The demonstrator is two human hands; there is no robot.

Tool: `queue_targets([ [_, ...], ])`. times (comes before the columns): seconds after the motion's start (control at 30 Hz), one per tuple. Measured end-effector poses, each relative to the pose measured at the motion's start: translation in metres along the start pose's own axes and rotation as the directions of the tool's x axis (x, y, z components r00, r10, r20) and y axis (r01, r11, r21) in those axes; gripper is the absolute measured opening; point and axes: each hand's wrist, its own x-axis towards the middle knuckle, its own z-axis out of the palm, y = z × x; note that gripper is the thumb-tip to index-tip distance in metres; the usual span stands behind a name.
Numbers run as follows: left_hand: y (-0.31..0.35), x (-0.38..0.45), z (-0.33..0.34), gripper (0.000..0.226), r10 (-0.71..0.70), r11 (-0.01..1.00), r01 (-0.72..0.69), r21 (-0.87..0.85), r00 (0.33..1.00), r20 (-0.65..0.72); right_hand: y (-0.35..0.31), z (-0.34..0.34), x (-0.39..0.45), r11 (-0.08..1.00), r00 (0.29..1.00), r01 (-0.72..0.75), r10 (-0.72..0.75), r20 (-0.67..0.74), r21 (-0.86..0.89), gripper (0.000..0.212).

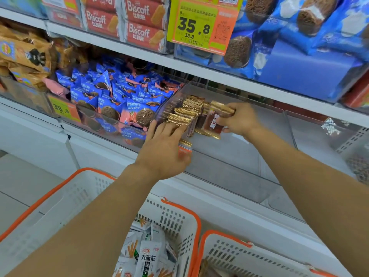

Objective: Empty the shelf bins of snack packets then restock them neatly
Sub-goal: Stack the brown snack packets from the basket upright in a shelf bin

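Note:
A clear plastic shelf bin point(235, 156) holds a row of brown snack packets with gold edges point(185, 112), standing upright against its left wall. My left hand point(165, 148) reaches over the bin's front rim with straight fingers pressing against the front of the row. My right hand point(239, 118) pinches a brown packet with white lettering point(213, 122) at the right end of the row. The rest of the bin to the right is bare.
To the left is a bin of blue cookie packets point(119, 100); to the right, another clear bin point(327, 140). Below stand a white basket with orange rim point(175, 216) holding white snack packets point(147, 256), and a second basket point(239, 250). Upper shelves carry Biscoff boxes point(139, 21).

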Motion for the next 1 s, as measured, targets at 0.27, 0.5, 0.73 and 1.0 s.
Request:
queue_targets([
  [0.27, 0.0, 0.021, -0.011, 0.034, -0.065, 0.997, 0.067, 0.032, 0.996, -0.067, 0.026, 0.052, 0.035, 0.992, 0.985, -0.126, 0.123, -0.117, -0.016, 0.053],
  [0.5, -0.014, 0.058, -0.035, 0.016, -0.031, 0.993, 0.056, -0.108, 0.974, 0.225, 0.029, 0.049, 0.032, 0.978, 0.966, -0.19, 0.201, -0.162, 0.085, 0.071],
  [0.73, -0.019, 0.089, -0.04, 0.014, 0.115, 0.963, -0.192, 0.189, 0.927, 0.357, -0.008, 0.032, -0.028, 0.957, 0.892, -0.043, -0.093, 0.443, 0.288, 0.035],
  [1.0, -0.024, 0.092, -0.044, 0.024, 0.261, 0.875, -0.412, 0.256, 0.846, 0.466, -0.022, 0.073, -0.025, 0.992, 0.9, 0.121, -0.117, 0.419, 0.018, 0.022],
])
